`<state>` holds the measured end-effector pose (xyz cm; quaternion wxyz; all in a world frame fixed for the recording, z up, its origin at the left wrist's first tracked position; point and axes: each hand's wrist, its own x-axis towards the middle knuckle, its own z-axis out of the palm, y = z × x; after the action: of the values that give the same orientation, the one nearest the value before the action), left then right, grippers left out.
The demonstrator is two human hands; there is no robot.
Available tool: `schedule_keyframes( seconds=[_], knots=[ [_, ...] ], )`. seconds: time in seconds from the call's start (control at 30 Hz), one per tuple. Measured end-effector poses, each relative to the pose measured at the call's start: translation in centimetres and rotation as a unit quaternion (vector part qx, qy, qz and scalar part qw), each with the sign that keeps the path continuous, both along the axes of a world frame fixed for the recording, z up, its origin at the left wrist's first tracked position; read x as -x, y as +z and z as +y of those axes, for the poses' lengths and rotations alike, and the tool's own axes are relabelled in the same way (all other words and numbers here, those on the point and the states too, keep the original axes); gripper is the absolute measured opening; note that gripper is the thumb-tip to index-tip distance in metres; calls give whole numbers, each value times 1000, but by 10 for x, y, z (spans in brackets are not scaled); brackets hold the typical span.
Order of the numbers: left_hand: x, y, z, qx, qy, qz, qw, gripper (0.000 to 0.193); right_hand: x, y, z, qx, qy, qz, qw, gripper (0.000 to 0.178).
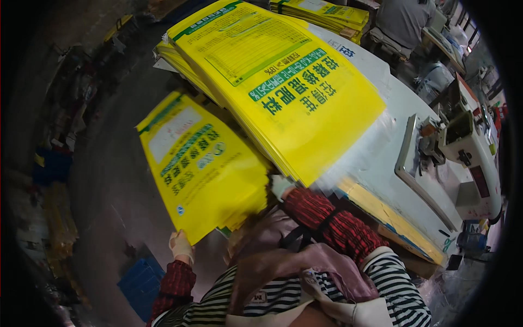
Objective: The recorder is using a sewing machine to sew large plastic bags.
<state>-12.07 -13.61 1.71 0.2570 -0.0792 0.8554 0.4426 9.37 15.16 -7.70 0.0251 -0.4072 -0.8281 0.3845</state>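
A fisheye view looks down from a person's head at their own arms in red plaid sleeves and a striped apron.

The left hand (181,246), in a pale glove, pinches the bottom corner of a bundle of yellow printed woven sacks (204,166) that hangs down beside the bench, over the grey floor (103,180). Its grip is closed on that corner. The right hand (281,186), also gloved, is at the near edge of a larger stack of yellow sacks (283,87) lying on the white bench (403,117); its fingers are mostly hidden under the stack, so I cannot tell whether that grip is closed or merely pressing.

An industrial sewing machine (463,147) stands at the right of the bench. A second person in grey (403,19) sits at the far end, near another pile of sacks (332,13).

As a judgement: the hanging bundle is held by one corner only, so the slick sacks could fan apart and slide to the floor. The big stack overhangs the bench edge towards the person; a tug could drag several sacks off together.
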Motion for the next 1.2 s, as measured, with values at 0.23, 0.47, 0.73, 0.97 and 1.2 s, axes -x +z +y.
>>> schedule_keyframes(
  seconds=[0.23, 0.47, 0.73, 0.97, 1.2],
  knots=[
    [-32, -11, 68, 17, -163, -121, 979, 18, -55, -71, 19, -13, -38, -88, 995, 29],
    [-37, -37, 74, -23, -151, -120, 981, 21, -80, -98, 24, -12, -62, -75, 995, 26],
    [-8, 28, 135, 303, -442, 330, 777, 38, -146, -63, -21, 5, -64, 114, 991, 24],
    [-193, 121, 311, -250, -550, 482, 634, 27, -202, 47, -47, 135, -26, 191, 972, 32],
    [-323, 47, 373, -91, -691, 506, 509, 22, -258, 98, -21, 312, -302, 406, 804, 26]
  ],
)
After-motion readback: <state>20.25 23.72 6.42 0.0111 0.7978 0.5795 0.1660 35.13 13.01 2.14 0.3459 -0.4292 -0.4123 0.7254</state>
